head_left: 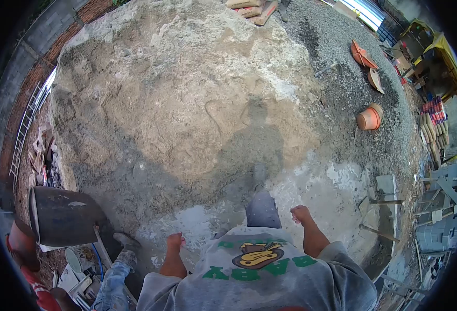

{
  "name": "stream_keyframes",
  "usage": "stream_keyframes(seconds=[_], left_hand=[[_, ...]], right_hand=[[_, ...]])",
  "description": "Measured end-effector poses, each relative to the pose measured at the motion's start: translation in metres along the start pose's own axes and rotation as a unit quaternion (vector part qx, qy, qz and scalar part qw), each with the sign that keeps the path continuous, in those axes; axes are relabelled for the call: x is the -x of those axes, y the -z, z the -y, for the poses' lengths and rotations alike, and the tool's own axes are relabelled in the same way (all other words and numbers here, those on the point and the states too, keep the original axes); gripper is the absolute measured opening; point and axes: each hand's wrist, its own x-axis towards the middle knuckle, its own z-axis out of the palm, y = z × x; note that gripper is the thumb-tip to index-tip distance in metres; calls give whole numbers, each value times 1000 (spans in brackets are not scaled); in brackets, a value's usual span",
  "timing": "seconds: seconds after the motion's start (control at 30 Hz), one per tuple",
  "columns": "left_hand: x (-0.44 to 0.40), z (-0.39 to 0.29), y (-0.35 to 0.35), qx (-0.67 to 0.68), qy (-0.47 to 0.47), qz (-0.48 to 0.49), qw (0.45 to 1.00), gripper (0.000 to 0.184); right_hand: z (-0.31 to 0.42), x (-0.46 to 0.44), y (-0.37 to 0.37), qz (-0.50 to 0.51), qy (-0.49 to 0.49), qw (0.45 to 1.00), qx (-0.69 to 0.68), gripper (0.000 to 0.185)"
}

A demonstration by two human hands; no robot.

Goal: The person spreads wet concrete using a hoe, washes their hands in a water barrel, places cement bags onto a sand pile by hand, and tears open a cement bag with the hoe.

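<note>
My left hand (175, 240) hangs low in front of my body, its fingers curled into a loose fist with no object visible in it. Farther forward on the other side, my right hand (300, 214) is also closed, and nothing shows in its grasp. Both are above a wet grey patch of cement mix (311, 181) at the near edge of a broad sandy mound (181, 88). Between the hands, a dark grey shape (263, 210), perhaps my leg or boot, juts out below my printed shirt (259, 280).
On the left lie a large black drum (67, 216) and another person's boot (127, 240). Gravel (342, 93) holds an orange bucket (370, 118). Wooden handles (378, 232) stick out at right. Bags (249, 8) lie beyond the mound; a ladder (25, 129) leans at left.
</note>
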Motion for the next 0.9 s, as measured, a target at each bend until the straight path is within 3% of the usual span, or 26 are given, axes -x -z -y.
stream_keyframes(seconds=[0.17,0.27,0.33,0.4,0.43,0.53,0.6,0.67,0.77,0.8,0.9], left_hand=[[-36,-116,-61,7,34,0,999,28],[-30,-225,-121,5,25,-4,1000,31],[-1,-331,-157,9,-12,-16,1000,36],[17,-439,-186,-2,-173,25,985,36],[27,-489,-199,76,-269,39,959,33],[65,-633,-220,94,-366,34,925,38],[64,-694,-225,102,-397,37,911,40],[54,-741,-229,90,-404,27,910,40],[-5,-775,-237,111,-295,-19,949,37],[-35,-779,-239,111,-219,-19,969,36],[-114,-785,-239,54,-3,-55,997,35]], right_hand=[[49,-131,40,91,-134,987,12,18],[145,-186,87,82,-152,982,78,21],[250,-209,135,58,-50,984,159,25],[339,-273,171,-46,171,952,251,33],[398,-279,190,-80,202,961,171,32],[564,-289,236,-136,351,922,91,22],[644,-310,250,-180,400,893,95,24],[708,-299,254,-88,340,936,23,25],[772,-313,250,64,235,965,-102,27],[786,-324,250,114,193,964,-144,28],[814,-365,261,103,132,978,-124,29]])
